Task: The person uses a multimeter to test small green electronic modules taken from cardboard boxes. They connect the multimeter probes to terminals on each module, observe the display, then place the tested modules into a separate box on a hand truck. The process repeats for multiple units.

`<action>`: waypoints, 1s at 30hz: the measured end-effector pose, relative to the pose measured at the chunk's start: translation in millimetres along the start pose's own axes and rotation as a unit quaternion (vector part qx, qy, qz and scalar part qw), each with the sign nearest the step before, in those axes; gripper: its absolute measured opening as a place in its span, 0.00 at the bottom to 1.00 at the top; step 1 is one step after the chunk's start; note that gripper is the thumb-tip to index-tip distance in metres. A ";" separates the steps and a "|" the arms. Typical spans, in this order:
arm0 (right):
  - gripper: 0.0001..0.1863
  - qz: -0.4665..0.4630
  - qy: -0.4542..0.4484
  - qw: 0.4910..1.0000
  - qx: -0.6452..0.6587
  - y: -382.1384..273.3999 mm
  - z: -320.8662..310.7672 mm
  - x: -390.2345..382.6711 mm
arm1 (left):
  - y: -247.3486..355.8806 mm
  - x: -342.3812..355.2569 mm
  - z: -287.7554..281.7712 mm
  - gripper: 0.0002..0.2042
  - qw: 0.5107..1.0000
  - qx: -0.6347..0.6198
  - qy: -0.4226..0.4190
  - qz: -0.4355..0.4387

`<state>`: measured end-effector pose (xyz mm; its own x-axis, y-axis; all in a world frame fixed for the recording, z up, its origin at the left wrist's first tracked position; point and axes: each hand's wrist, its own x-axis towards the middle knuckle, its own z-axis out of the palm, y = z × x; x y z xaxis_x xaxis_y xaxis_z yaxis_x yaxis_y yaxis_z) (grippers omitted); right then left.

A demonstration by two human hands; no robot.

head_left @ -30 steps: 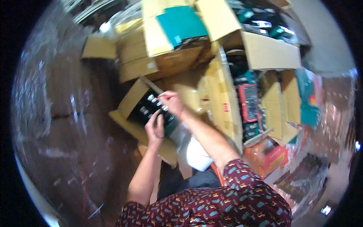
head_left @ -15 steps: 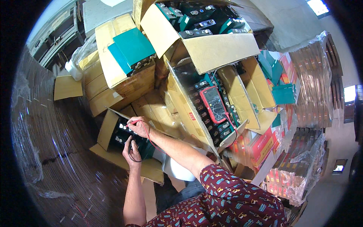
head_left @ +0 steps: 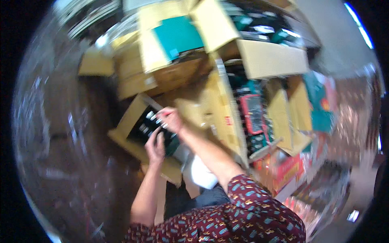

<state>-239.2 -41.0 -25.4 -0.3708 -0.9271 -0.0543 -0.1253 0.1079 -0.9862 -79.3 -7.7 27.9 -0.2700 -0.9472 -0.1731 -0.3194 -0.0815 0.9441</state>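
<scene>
Red slim probe (head_left: 166, 114) pinched in the right hand (head_left: 173, 122), black blocks (head_left: 142, 128) still inside the opened brown cardboard box (head_left: 134, 115); probing looks unfinished. Whether the left hand (head_left: 154, 146) grips anything, I can't tell.

View swung round, red meter (head_left: 253, 114) appearing straighter, blur returned

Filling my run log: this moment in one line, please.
left hand: over dark boxy units in open tan cardboard box | right hand: pinching slim red probe | red-framed rectangular meter: in larger cardboard box
</scene>
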 end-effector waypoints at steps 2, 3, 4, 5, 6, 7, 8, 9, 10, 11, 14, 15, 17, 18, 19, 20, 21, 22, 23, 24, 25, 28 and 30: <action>0.08 0.048 -0.027 0.998 -0.022 -10.6 -2.9 -3.7 | 4.3 -4.5 -6.8 0.13 1.000 -0.026 0.004 -0.006; 0.09 0.043 -0.028 0.999 0.012 -1.1 -7.2 -1.5 | 6.4 -3.9 -9.6 0.13 0.999 -0.040 -0.005 0.004; 0.10 0.027 -0.029 0.999 0.035 7.3 -6.9 -1.1 | 1.4 -5.4 -14.8 0.13 0.997 -0.013 0.026 0.069; 0.11 0.047 -0.038 0.998 0.010 -7.6 -7.0 -5.3 | 1.3 -14.0 -25.7 0.13 0.999 -0.036 0.036 0.002; 0.11 0.067 -0.014 0.997 0.026 -21.3 -5.1 -10.3 | 4.3 -20.0 -33.5 0.14 0.995 -0.067 0.036 -0.059; 0.11 0.072 -0.023 0.997 0.017 -21.0 -5.5 -12.5 | -1.6 -25.6 -38.7 0.14 0.995 -0.065 0.054 -0.058; 0.11 0.078 -0.030 0.996 0.008 -20.6 -3.6 -14.6 | -7.9 -31.4 -44.0 0.14 0.994 -0.061 0.069 -0.056; 0.12 0.080 -0.049 0.995 0.023 -20.0 1.4 -16.8 | -13.3 -35.6 -49.1 0.14 0.994 -0.057 0.083 -0.054; 0.12 0.072 -0.068 0.995 0.019 -21.4 4.0 -18.1 | -17.2 -38.5 -50.2 0.15 0.994 -0.039 0.090 -0.052; 0.12 0.063 -0.085 0.994 0.015 -22.9 6.2 -19.2 | -21.0 -40.7 -51.4 0.15 0.994 -0.021 0.095 -0.049; 0.10 0.073 -0.096 0.993 0.006 -30.2 11.0 -18.9 | -24.3 -45.1 -50.5 0.15 0.994 -0.033 0.077 -0.076; 0.10 0.073 -0.100 0.992 -0.001 -33.3 12.0 -18.9 | -24.2 -45.0 -47.7 0.15 0.994 -0.042 0.073 -0.073; 0.10 0.072 -0.111 0.991 -0.008 -33.7 15.6 -19.1 | -29.2 -45.7 -47.4 0.15 0.994 -0.047 0.074 -0.070; 0.11 0.073 -0.114 0.991 -0.009 -34.0 17.4 -19.7 | -34.8 -45.7 -46.9 0.15 0.994 -0.043 0.075 -0.069; 0.11 0.074 -0.115 0.991 -0.011 -32.9 17.7 -19.6 | -35.5 -43.8 -46.7 0.15 0.994 -0.040 0.074 -0.067; 0.10 0.073 -0.115 0.991 -0.012 -31.8 17.8 -19.5 | -36.0 -43.3 -46.3 0.15 0.994 -0.045 0.071 -0.068; 0.10 0.072 -0.115 0.991 -0.013 -30.8 17.7 -19.5 | -36.2 -43.2 -45.4 0.15 0.994 -0.050 0.068 -0.069; 0.10 0.071 -0.115 0.991 -0.013 -29.6 18.0 -19.6 | -36.6 -43.1 -45.5 0.15 0.994 -0.055 0.066 -0.070; 0.10 0.071 -0.116 0.991 -0.007 -28.4 18.1 -19.7 | -37.0 -42.9 -46.0 0.15 0.994 -0.053 0.065 -0.067; 0.10 0.071 -0.116 0.991 -0.002 -27.3 18.0 -19.8 | -37.3 -42.8 -46.5 0.15 0.995 -0.050 0.063 -0.063; 0.10 0.071 -0.116 0.991 0.004 -26.6 18.1 -20.1 | -36.7 -42.5 -47.3 0.15 0.995 -0.047 0.061 -0.060; 0.11 0.065 -0.116 0.991 -0.014 -25.3 17.9 -20.0 | -34.8 -42.7 -49.4 0.15 0.996 -0.042 0.055 -0.060; 0.11 0.060 -0.114 0.991 -0.020 -25.5 18.1 -20.2 | -34.2 -42.3 -49.7 0.15 0.996 -0.039 0.052 -0.064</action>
<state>-211.9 -31.6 -2.0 -0.1676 -0.9631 -0.2104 -0.1310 0.2333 -0.9635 -11.8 19.8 16.9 -0.1348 -0.9540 -0.2678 -0.2728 -0.2241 0.9356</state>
